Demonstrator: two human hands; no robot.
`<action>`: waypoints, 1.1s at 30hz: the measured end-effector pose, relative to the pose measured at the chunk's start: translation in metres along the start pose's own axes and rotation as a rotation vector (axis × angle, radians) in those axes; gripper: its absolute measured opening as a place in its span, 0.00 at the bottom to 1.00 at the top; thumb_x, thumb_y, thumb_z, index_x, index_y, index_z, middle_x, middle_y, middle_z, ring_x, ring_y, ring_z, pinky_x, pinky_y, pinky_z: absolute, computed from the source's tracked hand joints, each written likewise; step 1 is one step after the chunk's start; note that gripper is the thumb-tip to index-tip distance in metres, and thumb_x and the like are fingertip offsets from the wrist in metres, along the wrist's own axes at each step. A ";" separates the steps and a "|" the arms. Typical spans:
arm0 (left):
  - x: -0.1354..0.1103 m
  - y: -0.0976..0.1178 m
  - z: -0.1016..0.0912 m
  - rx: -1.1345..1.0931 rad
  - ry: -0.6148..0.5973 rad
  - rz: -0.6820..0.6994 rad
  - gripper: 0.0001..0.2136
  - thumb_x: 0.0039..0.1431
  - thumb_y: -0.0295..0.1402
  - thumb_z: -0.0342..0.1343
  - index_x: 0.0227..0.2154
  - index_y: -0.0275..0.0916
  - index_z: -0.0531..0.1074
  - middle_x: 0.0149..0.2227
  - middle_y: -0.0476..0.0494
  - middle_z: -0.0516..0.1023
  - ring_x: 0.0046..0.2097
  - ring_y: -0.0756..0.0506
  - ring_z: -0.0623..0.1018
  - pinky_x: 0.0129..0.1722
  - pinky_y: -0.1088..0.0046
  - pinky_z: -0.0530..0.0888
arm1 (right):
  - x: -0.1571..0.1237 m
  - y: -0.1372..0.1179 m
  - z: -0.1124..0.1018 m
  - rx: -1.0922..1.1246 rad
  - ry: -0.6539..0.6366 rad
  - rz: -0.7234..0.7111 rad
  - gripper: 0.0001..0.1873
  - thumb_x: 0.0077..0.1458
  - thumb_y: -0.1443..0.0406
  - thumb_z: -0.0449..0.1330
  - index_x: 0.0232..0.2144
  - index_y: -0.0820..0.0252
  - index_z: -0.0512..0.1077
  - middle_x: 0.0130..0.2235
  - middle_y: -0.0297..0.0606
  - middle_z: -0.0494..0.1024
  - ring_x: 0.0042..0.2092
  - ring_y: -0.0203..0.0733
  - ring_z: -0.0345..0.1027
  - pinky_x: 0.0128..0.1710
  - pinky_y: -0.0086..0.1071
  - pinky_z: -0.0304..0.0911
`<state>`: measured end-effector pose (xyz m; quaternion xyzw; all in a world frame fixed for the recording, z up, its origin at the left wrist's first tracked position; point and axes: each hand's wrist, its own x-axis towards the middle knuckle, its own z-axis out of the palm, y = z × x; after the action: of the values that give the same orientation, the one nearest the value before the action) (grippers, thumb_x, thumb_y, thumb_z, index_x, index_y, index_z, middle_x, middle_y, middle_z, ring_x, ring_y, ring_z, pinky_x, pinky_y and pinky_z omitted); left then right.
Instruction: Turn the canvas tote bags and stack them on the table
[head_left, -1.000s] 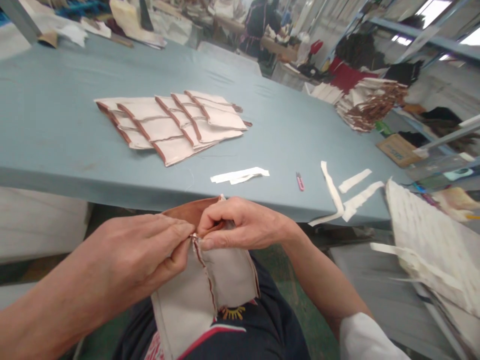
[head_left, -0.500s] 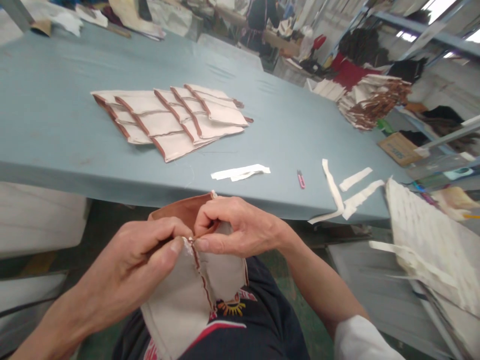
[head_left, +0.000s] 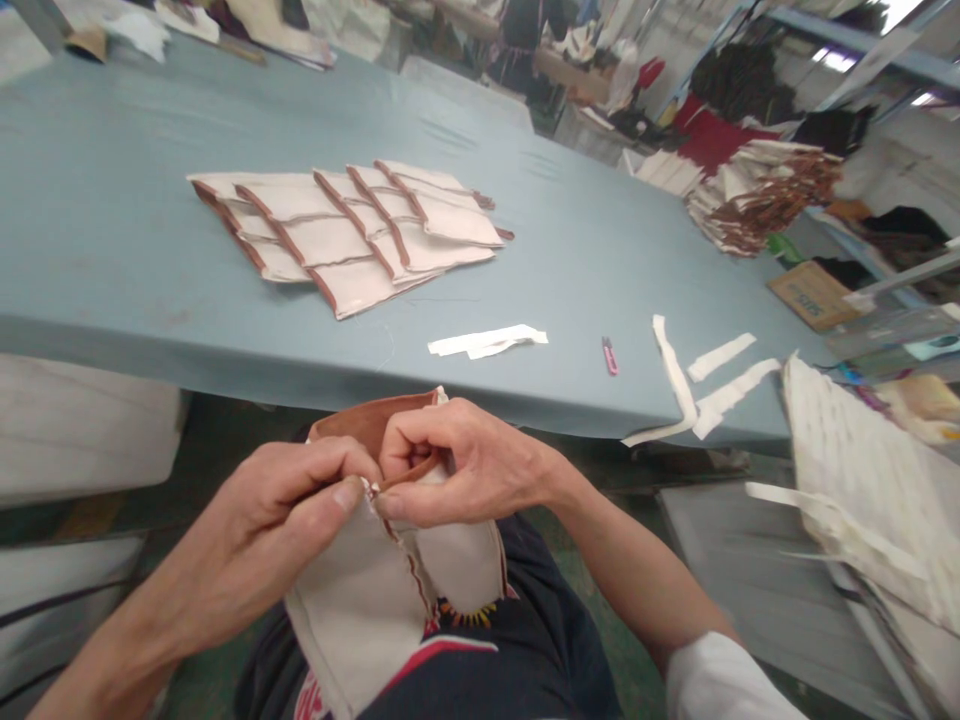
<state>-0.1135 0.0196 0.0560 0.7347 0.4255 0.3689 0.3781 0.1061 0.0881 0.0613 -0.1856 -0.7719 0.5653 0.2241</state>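
Observation:
A cream fabric pouch (head_left: 352, 610) with brown trim hangs over my lap, its raw inner seam facing me. My left hand (head_left: 274, 535) pinches the top of that seam between thumb and forefinger. Right beside it, my right hand (head_left: 461, 465) grips the brown-lined edge of the same pouch, thumb against the seam. The two sets of fingertips nearly touch, and what lies exactly between them is partly hidden. Behind the hands a brown inner flap (head_left: 352, 425) shows.
On the blue-green table (head_left: 150, 250) lie overlapping cream pouches (head_left: 345, 235), white fabric strips (head_left: 487, 341), pink thread snips (head_left: 610, 356) and more strips (head_left: 675, 375) to the right. A bundle of pieces (head_left: 765, 195) and a cardboard box (head_left: 810, 296) stand at far right.
My right hand's fingers have shifted slightly left and down along the seam, closer to my left fingertips. Both hands keep their hold on the pouch. The camera view has moved a little.

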 end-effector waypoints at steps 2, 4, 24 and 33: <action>-0.003 -0.002 0.000 -0.021 -0.016 -0.010 0.17 0.72 0.34 0.53 0.28 0.46 0.81 0.24 0.58 0.80 0.23 0.52 0.78 0.24 0.83 0.70 | -0.001 0.000 0.000 0.029 -0.023 0.061 0.13 0.58 0.60 0.66 0.27 0.57 0.67 0.26 0.24 0.66 0.28 0.31 0.56 0.30 0.28 0.53; -0.007 -0.005 0.000 -0.050 -0.032 -0.026 0.16 0.72 0.34 0.54 0.29 0.46 0.81 0.25 0.58 0.81 0.24 0.51 0.79 0.25 0.82 0.70 | -0.001 -0.001 0.000 0.052 -0.058 0.108 0.13 0.57 0.60 0.66 0.28 0.57 0.68 0.25 0.23 0.65 0.27 0.30 0.55 0.29 0.28 0.52; -0.010 -0.014 0.000 -0.092 -0.013 -0.076 0.15 0.68 0.36 0.59 0.24 0.44 0.81 0.21 0.56 0.77 0.23 0.51 0.75 0.23 0.82 0.68 | 0.002 0.001 -0.001 0.018 -0.090 0.051 0.11 0.61 0.62 0.65 0.28 0.58 0.69 0.29 0.27 0.70 0.30 0.32 0.61 0.33 0.29 0.57; -0.006 -0.004 -0.006 -0.110 0.021 -0.145 0.16 0.64 0.37 0.60 0.21 0.43 0.82 0.19 0.55 0.77 0.21 0.51 0.75 0.21 0.84 0.70 | 0.003 -0.006 0.002 -0.170 0.027 -0.018 0.09 0.58 0.62 0.65 0.29 0.56 0.69 0.31 0.29 0.75 0.33 0.36 0.67 0.44 0.33 0.62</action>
<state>-0.1226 0.0175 0.0539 0.6761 0.4606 0.3712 0.4392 0.1020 0.0860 0.0671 -0.2047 -0.8156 0.4930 0.2231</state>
